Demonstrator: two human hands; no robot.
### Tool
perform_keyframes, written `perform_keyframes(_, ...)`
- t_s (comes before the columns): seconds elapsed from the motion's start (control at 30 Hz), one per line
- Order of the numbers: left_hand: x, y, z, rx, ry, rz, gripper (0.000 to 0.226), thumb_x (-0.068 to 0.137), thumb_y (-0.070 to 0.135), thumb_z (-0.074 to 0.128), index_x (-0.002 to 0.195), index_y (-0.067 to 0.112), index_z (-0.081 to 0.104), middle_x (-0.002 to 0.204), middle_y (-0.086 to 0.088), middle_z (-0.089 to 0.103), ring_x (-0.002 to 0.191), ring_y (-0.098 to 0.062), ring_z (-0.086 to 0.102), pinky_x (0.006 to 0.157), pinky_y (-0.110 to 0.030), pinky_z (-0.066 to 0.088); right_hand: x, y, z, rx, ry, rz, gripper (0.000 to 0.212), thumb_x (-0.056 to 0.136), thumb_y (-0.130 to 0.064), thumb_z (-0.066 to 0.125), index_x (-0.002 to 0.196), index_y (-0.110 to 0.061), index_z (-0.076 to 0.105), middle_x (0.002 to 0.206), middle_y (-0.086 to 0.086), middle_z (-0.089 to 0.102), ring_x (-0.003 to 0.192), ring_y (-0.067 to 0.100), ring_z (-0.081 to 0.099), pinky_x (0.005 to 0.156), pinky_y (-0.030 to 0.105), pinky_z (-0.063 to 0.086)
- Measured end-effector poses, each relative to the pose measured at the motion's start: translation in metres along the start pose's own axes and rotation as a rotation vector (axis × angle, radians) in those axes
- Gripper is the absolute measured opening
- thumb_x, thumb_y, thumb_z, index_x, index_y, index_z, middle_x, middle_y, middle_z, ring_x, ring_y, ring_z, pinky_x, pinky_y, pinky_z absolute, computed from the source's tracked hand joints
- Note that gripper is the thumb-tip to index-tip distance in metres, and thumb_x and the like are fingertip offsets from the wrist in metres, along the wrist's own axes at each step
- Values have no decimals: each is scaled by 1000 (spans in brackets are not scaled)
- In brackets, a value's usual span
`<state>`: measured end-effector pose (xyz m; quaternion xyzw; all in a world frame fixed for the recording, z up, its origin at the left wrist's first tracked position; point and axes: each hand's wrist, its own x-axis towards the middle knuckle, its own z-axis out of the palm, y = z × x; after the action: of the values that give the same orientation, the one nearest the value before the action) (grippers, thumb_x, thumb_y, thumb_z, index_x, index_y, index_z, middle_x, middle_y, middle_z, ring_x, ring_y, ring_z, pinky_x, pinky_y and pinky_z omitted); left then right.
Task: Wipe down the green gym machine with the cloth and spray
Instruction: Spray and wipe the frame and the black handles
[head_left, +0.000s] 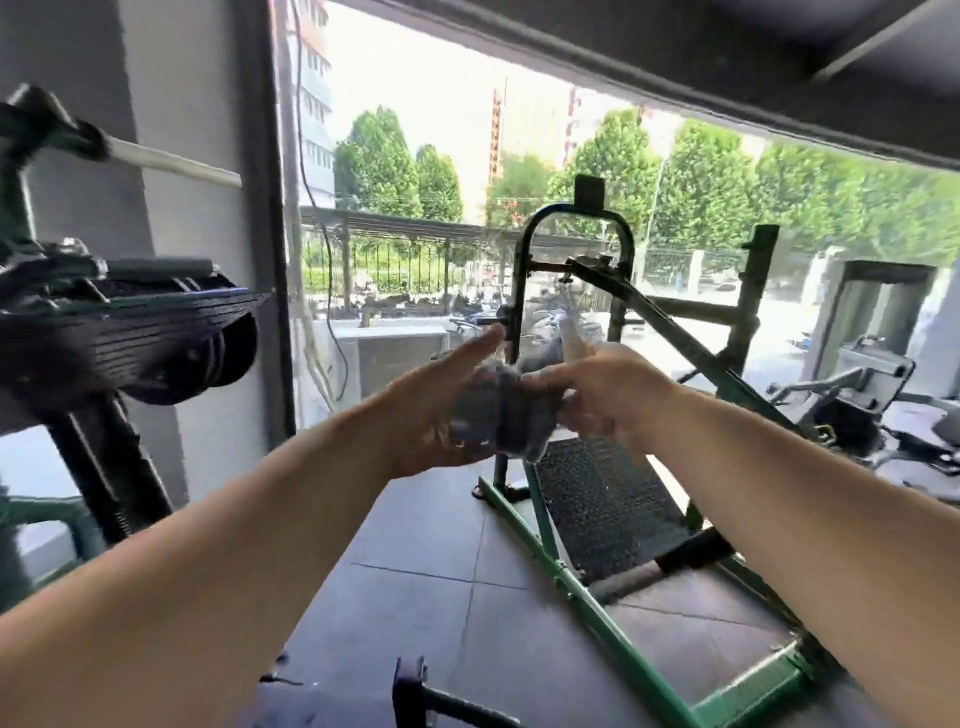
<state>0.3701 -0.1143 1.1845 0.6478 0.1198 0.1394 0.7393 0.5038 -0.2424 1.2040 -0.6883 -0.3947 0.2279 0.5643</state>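
Where the left hand (431, 410) and right hand (608, 395) grip it between them, the cloth (500, 418) shows grey-blue — bunched, blurred.

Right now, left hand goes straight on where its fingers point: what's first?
Likely the dark upright bar, just past the left hand's fingers; depth unclear through blur.

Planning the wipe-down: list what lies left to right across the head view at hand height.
Weight plates → left hand → cloth → right hand → grey machine. The green machine spans behind the hands, so it is left out.
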Motion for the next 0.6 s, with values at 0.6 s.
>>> perform_keyframes(0.6,29,44,130,-105,642,185,21,83,1,45,96,16,54,61,-3,51,54,-12,49,49,-23,48,34,-20,-154,220,-225,-76,27,80,-5,70,105,-5,63,86,10,62,52,13,55,43,23,44)
